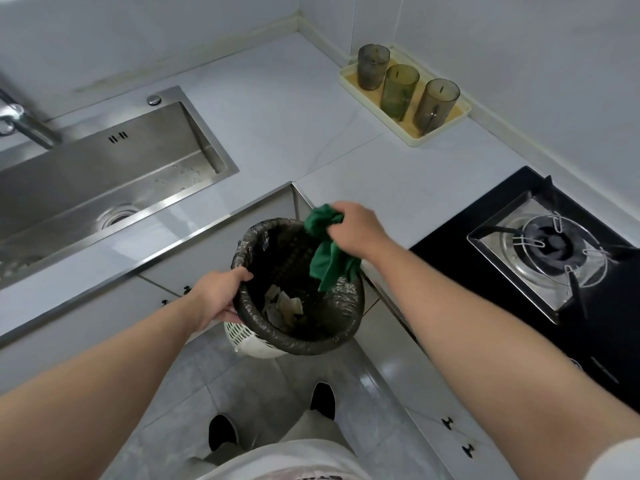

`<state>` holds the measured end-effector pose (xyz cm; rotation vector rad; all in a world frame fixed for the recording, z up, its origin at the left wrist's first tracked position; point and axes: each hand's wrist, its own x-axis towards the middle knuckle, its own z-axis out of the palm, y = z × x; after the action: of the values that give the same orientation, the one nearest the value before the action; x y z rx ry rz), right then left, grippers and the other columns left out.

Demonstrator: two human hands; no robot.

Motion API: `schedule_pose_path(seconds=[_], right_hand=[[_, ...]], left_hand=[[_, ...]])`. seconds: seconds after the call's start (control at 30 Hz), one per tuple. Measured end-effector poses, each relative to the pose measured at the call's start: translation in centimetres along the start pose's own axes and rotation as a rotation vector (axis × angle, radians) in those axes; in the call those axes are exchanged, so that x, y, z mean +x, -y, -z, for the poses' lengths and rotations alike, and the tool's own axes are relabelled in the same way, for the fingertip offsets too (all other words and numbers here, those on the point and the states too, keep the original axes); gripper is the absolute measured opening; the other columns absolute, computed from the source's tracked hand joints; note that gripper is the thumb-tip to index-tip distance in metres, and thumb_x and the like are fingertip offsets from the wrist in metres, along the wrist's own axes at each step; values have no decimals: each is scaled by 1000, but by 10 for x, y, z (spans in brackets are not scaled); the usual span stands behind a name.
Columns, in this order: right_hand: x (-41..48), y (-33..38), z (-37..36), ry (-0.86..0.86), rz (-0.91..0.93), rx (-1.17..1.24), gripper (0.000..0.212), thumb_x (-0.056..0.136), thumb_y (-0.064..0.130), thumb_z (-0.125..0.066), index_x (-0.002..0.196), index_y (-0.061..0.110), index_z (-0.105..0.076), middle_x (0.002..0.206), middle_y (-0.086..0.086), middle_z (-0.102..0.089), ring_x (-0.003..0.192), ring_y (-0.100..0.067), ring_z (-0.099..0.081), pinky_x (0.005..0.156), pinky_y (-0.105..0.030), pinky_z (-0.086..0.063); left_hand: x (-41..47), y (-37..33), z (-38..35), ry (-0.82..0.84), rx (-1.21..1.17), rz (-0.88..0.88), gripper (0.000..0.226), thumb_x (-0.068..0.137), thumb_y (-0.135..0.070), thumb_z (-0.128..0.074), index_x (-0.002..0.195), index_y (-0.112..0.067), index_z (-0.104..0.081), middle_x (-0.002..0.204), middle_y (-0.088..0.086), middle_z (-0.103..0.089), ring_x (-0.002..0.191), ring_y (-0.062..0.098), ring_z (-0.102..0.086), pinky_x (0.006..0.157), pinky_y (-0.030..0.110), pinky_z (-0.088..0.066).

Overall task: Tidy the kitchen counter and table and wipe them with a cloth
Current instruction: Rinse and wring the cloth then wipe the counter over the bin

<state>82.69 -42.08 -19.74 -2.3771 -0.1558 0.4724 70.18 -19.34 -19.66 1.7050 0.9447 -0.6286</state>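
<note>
The right grip is pinching the green cloth over the lined bin, which the left grip is clutching by its rim just off the table at its inner corner, so any loosening is probably risking the cloth falling among the scraps.

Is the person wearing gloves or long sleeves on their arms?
No gloves. The left hand and right hand are bare, with no rings or watch showing. The left arm and right arm are bare too. A white short sleeve shows at the right arm's top.
</note>
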Motion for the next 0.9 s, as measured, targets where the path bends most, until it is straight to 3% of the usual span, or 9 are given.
schedule_pose_path(seconds=[0.1, 0.23, 0.4, 0.53, 0.73, 0.8, 0.9], right_hand=[[19, -4, 45, -141, -39, 13, 51, 82, 17, -62, 132, 25, -60, 119, -2, -67, 106, -22, -60, 88, -24, -42], [42, -32, 79, -292, -126, -70, 44, 86, 18, -61, 127, 23, -45, 107, -8, -56, 94, -30, -59, 82, -41, -54], [49, -99, 53, -100, -356, -434, 61, 92, 25, -55, 147, 26, -29, 138, -19, -39, 121, -42, -42, 97, -46, -43], [40, -96, 8, -147, -222, -453, 58, 94, 20, -52, 147, 26, -30, 139, -18, -36, 121, -39, -35, 97, -44, -39], [8, -42, -51, 68, 80, -389, 65, 89, 14, -56, 149, 32, -39, 135, -13, -43, 121, -37, -44, 102, -44, -44], [6, -36, -50, 114, 144, -303, 64, 88, 10, -53, 146, 34, -43, 130, -10, -47, 119, -34, -48, 102, -45, -46], [12, -33, -24, 17, 183, -186, 63, 86, 6, -52, 142, 34, -48, 127, -10, -49, 117, -30, -51, 101, -40, -46]], left_hand=[[0, 1, -1, -1, -15, 3, 32, 95, -28, -56, 105, -1, -67, 78, 17, -75, 58, 27, -72, 50, 32, -57], [2, 2, -1, -1, -29, 12, 32, 94, -29, -56, 104, 0, -67, 77, 18, -75, 59, 27, -72, 53, 34, -58], [9, 4, -1, -4, -11, 17, 33, 93, -32, -56, 102, -2, -68, 81, 17, -75, 71, 32, -73, 71, 43, -62], [14, 3, -3, 0, -21, 15, 31, 94, -30, -56, 100, -3, -68, 81, 16, -76, 68, 28, -73, 69, 40, -62], [14, 0, -2, -26, -7, 23, 31, 93, -31, -56, 101, -3, -68, 79, 16, -75, 66, 29, -73, 60, 36, -62], [15, -2, -2, -27, 5, 19, 32, 93, -31, -57, 100, -3, -68, 78, 15, -75, 64, 28, -73, 58, 35, -61], [17, -1, -1, -34, 7, 26, 32, 92, -32, -58, 100, -2, -68, 74, 14, -75, 60, 26, -73, 57, 34, -60]])
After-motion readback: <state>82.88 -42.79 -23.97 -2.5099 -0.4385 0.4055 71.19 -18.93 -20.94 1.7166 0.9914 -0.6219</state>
